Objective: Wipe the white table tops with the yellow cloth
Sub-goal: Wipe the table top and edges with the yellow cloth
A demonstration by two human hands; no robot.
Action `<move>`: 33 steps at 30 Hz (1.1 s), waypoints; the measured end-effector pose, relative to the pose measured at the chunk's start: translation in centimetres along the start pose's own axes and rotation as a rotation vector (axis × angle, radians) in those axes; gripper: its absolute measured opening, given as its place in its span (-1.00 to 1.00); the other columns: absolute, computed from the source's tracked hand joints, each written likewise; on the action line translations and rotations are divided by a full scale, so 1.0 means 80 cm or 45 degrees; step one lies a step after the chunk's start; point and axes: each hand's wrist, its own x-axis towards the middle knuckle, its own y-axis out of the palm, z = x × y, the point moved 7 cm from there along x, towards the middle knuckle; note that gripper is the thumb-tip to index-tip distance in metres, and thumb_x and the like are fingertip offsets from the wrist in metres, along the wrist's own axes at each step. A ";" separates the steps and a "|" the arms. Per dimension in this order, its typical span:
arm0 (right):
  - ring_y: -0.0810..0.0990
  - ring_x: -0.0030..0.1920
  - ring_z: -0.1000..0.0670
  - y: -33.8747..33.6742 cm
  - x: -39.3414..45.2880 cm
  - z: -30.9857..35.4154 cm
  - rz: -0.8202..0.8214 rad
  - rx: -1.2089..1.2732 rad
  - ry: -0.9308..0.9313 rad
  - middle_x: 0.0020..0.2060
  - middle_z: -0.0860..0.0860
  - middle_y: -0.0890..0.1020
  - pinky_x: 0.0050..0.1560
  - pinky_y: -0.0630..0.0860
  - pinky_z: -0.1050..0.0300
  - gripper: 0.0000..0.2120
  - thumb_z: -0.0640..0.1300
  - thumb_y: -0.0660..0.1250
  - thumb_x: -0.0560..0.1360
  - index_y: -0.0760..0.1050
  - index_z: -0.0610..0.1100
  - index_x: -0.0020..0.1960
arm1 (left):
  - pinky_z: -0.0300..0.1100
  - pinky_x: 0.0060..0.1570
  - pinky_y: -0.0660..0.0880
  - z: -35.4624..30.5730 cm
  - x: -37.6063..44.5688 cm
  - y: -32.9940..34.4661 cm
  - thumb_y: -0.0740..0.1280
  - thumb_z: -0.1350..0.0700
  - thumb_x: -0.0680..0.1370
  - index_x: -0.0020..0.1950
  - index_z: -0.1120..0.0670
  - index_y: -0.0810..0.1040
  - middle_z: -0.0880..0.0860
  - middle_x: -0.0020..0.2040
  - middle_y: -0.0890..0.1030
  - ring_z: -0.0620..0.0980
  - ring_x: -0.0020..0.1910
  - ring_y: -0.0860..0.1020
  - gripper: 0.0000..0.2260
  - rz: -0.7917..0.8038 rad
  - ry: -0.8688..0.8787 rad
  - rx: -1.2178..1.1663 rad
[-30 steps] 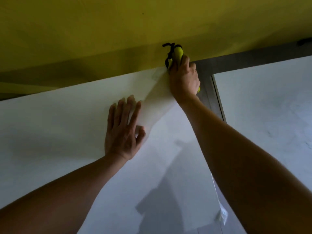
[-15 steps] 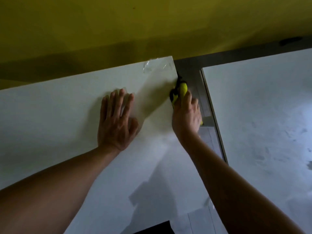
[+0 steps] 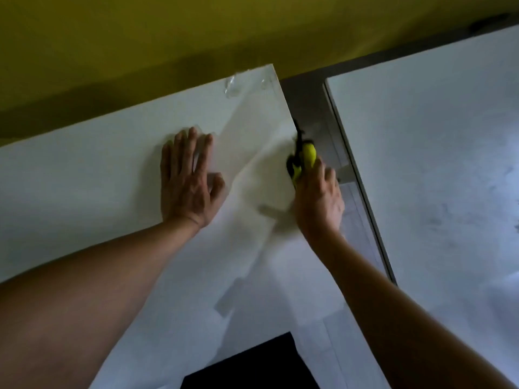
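A white table top [image 3: 84, 178] fills the left and middle of the view, with a thin clear film [image 3: 252, 127] lying over its far right corner. My left hand [image 3: 188, 181] rests flat on the table, fingers straight, pressing the film's left side. My right hand [image 3: 320, 203] grips a yellow and black hand tool [image 3: 304, 158] at the table's right edge, its black tip pointing away from me along that edge. A second white table top [image 3: 435, 136] lies to the right across a narrow gap. No yellow cloth is in view.
A yellow wall [image 3: 196, 37] runs behind both tables. Grey tiled floor [image 3: 311, 108] shows in the gap between them. A black object [image 3: 247, 363] sits below the near edge of the left table. The light is dim.
My right hand has drawn the yellow tool toward me along the table's right edge, from the far corner to about mid-edge. My left hand stays flat on the film.
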 end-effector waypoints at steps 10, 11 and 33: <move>0.50 0.16 -0.25 -0.003 0.032 0.043 -0.074 -0.030 -0.067 0.22 -0.24 0.49 0.17 0.47 -0.16 -0.42 -0.10 0.21 0.62 0.13 -0.15 0.59 | 0.23 0.64 -0.01 -0.002 0.000 0.003 0.11 -0.08 0.62 0.71 0.08 0.15 0.21 0.69 0.13 0.27 0.67 0.09 -0.34 -0.044 0.024 0.016; 0.49 0.19 -0.24 -0.001 0.052 0.058 -0.077 -0.028 -0.077 0.25 -0.23 0.47 0.20 0.46 -0.15 -0.39 -0.13 0.21 0.61 0.09 -0.13 0.60 | 0.23 0.64 -0.01 -0.001 0.001 0.002 0.10 -0.10 0.63 0.70 0.08 0.15 0.21 0.69 0.14 0.27 0.67 0.10 -0.35 -0.061 0.032 0.010; 0.50 0.04 -0.22 -0.010 -0.150 -0.108 -0.129 -0.092 0.070 0.11 -0.19 0.49 0.05 0.47 -0.19 -0.45 0.00 0.17 0.61 0.21 -0.10 0.56 | 0.20 0.64 -0.04 -0.002 0.001 -0.001 0.10 -0.10 0.62 0.70 0.04 0.14 0.23 0.68 0.15 0.28 0.66 0.12 -0.36 -0.026 0.019 0.005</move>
